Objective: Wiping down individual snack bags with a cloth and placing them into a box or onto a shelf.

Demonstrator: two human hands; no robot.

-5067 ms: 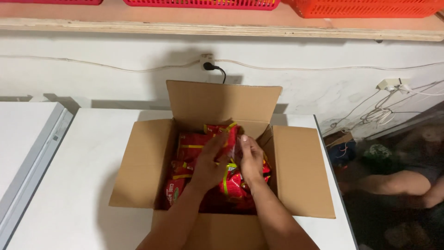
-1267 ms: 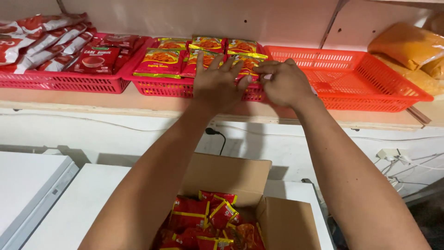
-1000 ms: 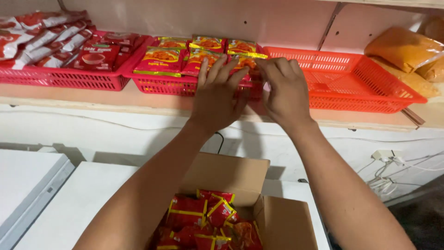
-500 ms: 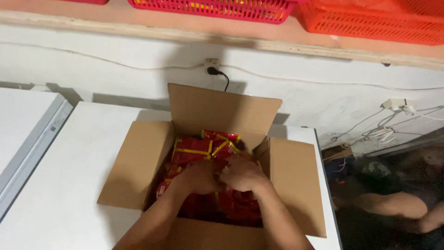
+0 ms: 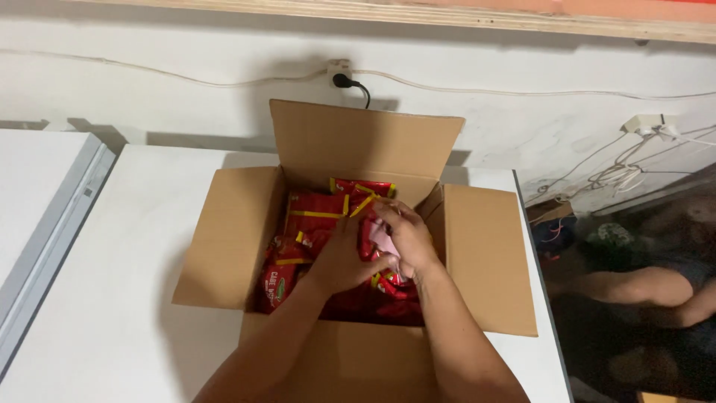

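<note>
Since half a second ago, both hands have been drawn together; left hand and right hand are closed on red packets, lying lengthwise across the cardboard box.

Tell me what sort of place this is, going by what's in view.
Probably a small shop's stockroom. An open cardboard box full of red snack packets sits on a white chest-like top, both hands are in it, and a wooden shelf edge runs along the wall above.

Red sachets with yellow bands are piled loosely inside an open brown cardboard box. The box is set upright on a white counter, flaps spread outward.
</note>
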